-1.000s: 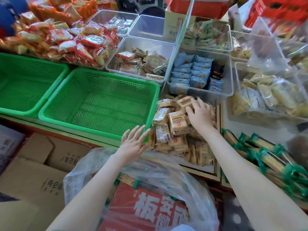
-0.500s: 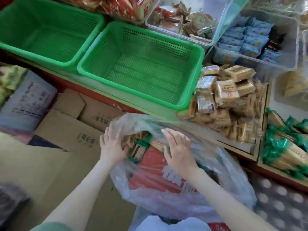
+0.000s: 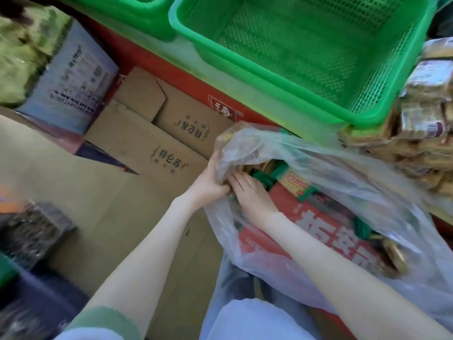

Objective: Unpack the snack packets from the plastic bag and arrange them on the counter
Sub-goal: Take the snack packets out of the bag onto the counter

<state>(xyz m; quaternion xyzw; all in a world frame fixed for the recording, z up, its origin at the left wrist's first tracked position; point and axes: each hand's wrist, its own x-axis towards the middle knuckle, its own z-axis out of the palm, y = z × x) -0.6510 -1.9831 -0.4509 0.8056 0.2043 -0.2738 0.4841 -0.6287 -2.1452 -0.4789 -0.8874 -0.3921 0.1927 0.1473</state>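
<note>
Plastic bag [image 3: 367, 182]: clear film, low in front of the counter [image 3: 257, 96]; mouth pulled open toward the cardboard; red box [image 3: 331, 227] and green-ended snack packets [image 3: 266, 174] lying inside
Left hand [image 3: 208, 182]: curled round the bag's rim; film bunched in the fingers
Right hand [image 3: 252, 195]: reaching into the mouth, fingers toward the packets; tips hidden under a fold of film, so grip impossible to tell
Around: green basket [image 3: 306, 50] on the counter just above the bag; heap of brown packets [image 3: 421, 119] at its right; flattened cardboard boxes [image 3: 147, 148] at left
In the way: fold of film over the packets; red box filling much of the bag
Since half a second ago: both palms flat on the outside of the film then; now left clutching the rim, right gone within; view tipped lower and closer
</note>
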